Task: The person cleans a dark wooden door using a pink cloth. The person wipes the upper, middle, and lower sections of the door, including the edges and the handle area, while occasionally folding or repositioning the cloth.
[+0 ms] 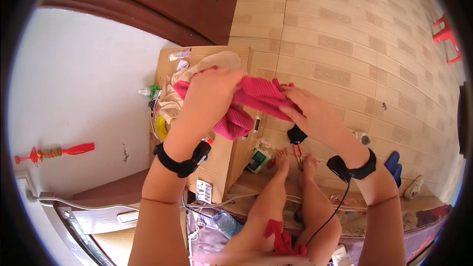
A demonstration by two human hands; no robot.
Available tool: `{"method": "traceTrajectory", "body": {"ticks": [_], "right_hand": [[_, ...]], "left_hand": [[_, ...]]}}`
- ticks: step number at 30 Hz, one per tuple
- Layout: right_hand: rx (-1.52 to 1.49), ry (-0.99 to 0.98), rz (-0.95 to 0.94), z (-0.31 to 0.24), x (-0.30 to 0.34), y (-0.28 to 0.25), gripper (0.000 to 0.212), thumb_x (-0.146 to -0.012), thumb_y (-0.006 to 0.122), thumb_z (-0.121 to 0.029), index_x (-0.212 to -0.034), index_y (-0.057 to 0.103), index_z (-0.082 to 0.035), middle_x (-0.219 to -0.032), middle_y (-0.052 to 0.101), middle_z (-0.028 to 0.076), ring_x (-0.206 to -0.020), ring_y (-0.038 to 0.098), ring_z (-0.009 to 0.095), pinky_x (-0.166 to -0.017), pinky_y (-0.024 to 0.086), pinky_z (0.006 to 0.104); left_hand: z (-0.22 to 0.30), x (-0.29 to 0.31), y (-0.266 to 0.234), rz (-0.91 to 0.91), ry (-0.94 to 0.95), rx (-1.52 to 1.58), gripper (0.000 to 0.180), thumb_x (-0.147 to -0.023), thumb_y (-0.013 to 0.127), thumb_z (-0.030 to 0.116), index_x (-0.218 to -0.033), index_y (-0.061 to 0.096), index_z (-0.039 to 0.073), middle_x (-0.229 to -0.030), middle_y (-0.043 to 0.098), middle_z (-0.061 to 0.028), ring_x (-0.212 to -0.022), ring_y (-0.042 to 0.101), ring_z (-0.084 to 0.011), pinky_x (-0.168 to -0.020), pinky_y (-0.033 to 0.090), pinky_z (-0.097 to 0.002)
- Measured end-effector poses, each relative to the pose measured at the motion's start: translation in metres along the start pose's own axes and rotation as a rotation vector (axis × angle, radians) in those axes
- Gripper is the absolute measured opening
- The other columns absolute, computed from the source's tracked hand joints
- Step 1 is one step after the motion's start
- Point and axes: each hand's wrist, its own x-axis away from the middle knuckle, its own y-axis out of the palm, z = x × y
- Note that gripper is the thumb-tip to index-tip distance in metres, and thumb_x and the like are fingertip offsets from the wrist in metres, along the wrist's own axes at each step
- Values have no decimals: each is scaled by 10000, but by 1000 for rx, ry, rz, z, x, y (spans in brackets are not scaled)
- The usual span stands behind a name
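A bright pink ribbed knit garment (262, 90) is stretched between my two hands over the edge of a wooden cabinet. My left hand (216, 86) is closed on its left part, and a bunched fold hangs below that hand. My right hand (306, 108) pinches the right end between thumb and fingers. Whether it is a sock, a sleeve or another piece of clothing I cannot tell. Beige cloth (224, 60) lies on the cabinet top behind my left hand. Both wrists wear black straps with small devices.
On the wooden cabinet (217, 167) are a green bottle (153, 91), a yellow tape roll (161, 127) and a blister pack (204, 191). Red cloth (281, 236) lies on my lap. Red-handled pliers (298, 153) are by my feet. A red stool (447, 38) and blue slippers (392, 166) are at right.
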Motion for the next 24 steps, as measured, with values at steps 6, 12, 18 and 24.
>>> {"method": "traceTrajectory", "body": {"ticks": [6, 12, 18, 24], "right_hand": [[-267, -100, -130, -44, -12, -9, 247, -861, 548, -243, -979, 534, -27, -904, 570, 192, -787, 573, 373, -676, 476, 422], [-336, -50, -231, -148, 15, -38, 300, -869, 543, -257, -1070, 546, -35, -1070, 569, 175, -926, 565, 361, -776, 468, 391], [-400, 10, -325, -230, 46, -83, 343, -874, 540, -274, -1128, 551, -43, -1159, 558, 165, -1060, 531, 334, -883, 427, 368], [-368, 7, -509, -319, 42, -149, 346, -856, 576, -266, -1127, 555, -51, -1179, 549, 154, -1062, 540, 309, -883, 434, 351]], "left_hand": [[16, 5, -91, -332, -144, 17, 194, -776, 573, 46, -967, 609, 48, -820, 610, -145, -782, 592, -328, -675, 463, -399], [65, 68, -181, -358, -303, 32, 174, -777, 577, 94, -950, 591, 85, -803, 611, -116, -763, 598, -319, -633, 463, -414], [132, 115, -246, -336, -576, 100, 246, -770, 598, 122, -1013, 592, 85, -843, 626, -143, -816, 606, -325, -693, 471, -419], [190, 142, -336, -155, -709, 214, 259, -783, 602, 137, -1022, 563, 45, -877, 626, -169, -842, 591, -357, -704, 458, -430]]}}
